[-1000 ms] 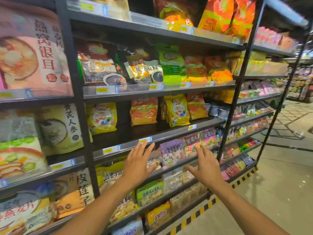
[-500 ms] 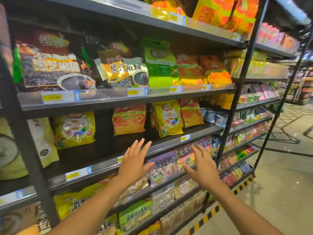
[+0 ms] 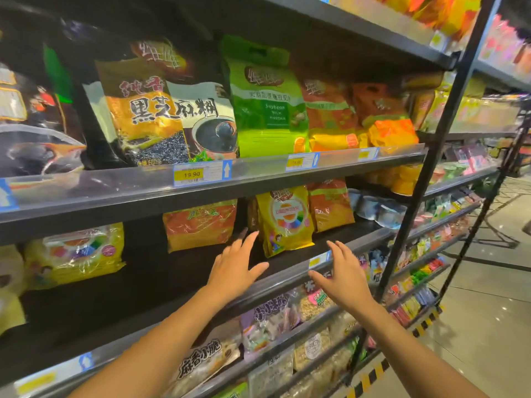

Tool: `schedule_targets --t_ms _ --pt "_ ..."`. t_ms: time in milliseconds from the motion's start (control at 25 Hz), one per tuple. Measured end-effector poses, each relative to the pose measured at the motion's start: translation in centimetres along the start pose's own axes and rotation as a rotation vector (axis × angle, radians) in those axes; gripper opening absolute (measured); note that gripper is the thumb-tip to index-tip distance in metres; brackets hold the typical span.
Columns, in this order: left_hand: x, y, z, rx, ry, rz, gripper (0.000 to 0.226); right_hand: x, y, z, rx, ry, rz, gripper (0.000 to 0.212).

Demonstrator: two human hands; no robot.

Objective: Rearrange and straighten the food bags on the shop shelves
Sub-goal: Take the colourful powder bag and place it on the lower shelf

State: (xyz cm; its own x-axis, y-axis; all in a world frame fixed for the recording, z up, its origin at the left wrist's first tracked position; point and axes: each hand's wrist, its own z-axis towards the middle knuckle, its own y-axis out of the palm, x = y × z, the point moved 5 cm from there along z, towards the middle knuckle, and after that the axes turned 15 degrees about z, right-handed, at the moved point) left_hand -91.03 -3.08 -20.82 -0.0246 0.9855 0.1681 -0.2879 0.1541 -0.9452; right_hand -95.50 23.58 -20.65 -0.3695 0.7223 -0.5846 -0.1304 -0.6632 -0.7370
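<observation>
**While Open Hands Are Hovering, the Food Bags Are Waiting on the Shelf**

While both arms are stretching out over the black metal shelf, the left hand is hovering with fingers straight and spread, gripping nothing. Its fingertips are lying just beside the lower left edge of the glossy yellow plastic bag with a multicoloured round print; whether they are touching it cannot be told. The right hand is likewise open and holding nothing, its fingers hanging over the shelf's front edge near a small yellow price label. The yellow bag is standing upright between two orange foil bags, one to its left and one to its right. On the shelf above, a bright green soybean-powder bag is standing beside a gold-and-black sesame-paste bag.
</observation>
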Motion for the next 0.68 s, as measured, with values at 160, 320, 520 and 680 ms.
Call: schedule_targets --t_ms 160,320,520,680 --pt "-0.4 2.3 4.4 -0.121 -0.085 -0.053 0.081 2.2 1.5 5.4 -0.055 -0.026 0.015 0.095" --pt "0.6 3.4 9.5 -0.138 -0.253 -0.203 0.085 5.0 2.5 11.8 -0.111 -0.094 0.016 0.098" --pt "3.0 2.5 14.2 0.084 -0.337 -0.323 0.086 8.2 3.9 18.2 -0.213 -0.101 -0.01 0.072" --pt "2.8 4.0 17.3 0.145 -0.413 -0.519 0.072 10.0 5.1 21.6 -0.323 -0.053 0.072 0.056"
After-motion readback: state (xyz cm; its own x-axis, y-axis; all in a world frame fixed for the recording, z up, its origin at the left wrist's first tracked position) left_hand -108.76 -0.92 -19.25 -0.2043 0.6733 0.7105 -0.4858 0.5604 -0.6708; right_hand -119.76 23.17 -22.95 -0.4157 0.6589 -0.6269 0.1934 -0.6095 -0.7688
